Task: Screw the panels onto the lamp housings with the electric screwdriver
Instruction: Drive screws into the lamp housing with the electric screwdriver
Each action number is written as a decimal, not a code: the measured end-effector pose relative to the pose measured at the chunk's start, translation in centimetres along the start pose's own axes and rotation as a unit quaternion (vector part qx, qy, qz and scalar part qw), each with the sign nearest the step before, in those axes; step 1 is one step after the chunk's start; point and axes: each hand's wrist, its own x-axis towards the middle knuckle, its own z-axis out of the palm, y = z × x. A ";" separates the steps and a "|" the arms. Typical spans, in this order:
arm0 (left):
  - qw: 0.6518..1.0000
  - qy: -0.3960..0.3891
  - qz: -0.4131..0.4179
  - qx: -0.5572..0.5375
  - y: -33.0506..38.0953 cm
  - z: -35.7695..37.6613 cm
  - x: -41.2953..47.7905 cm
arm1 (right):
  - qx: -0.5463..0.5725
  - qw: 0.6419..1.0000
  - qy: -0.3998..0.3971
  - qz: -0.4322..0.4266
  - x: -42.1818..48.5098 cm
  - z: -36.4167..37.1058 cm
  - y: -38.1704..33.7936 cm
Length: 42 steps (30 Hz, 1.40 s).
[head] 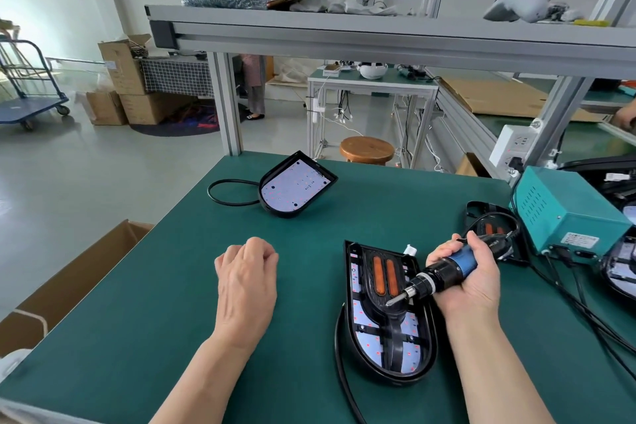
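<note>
Gripped the electric screwdriver (432, 277) in the right hand (471, 280), fingers and thumb wrapped round its blue barrel. Kept its long axis on a slant, cord end up and to the right, bit (390, 302) pointing down and to the left. Aimed the tip at the black panel (383, 277), just below the two orange strips. Could not tell whether the tip touched the panel or stood just above it.

Found that panel seated in the near lamp housing (395, 376), on the right of the green desk (172, 286) in front of the person. Ran lengthwise away from the person, squared end far, rounded end near, open face up. Showed pale board on both sides of the panel, dotted with red.

Rested the left hand (246, 272) on the desk, well apart from the housing, back upward and fingers curled under. Hid the fingertips beneath the palm, so could not tell whether anything lay inside.

Made out a second lamp housing (285, 213) near the far edge, open face up, lying on a diagonal with its rounded end toward the near left. Showed a bare pale board and no panel, with a black cable loop (230, 193) just beside it.

Glimpsed a third housing (481, 213) behind the right hand, mostly covered by hand, tool and cord. Sat next to a teal power box (564, 213). Lost further dark shapes at the right edge, cut off and too partial to name.
</note>
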 end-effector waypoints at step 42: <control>0.967 -0.116 0.210 -0.086 10.4 3.3 -3.9 | 0.043 0.998 0.033 -0.017 0.3 0.2 -0.4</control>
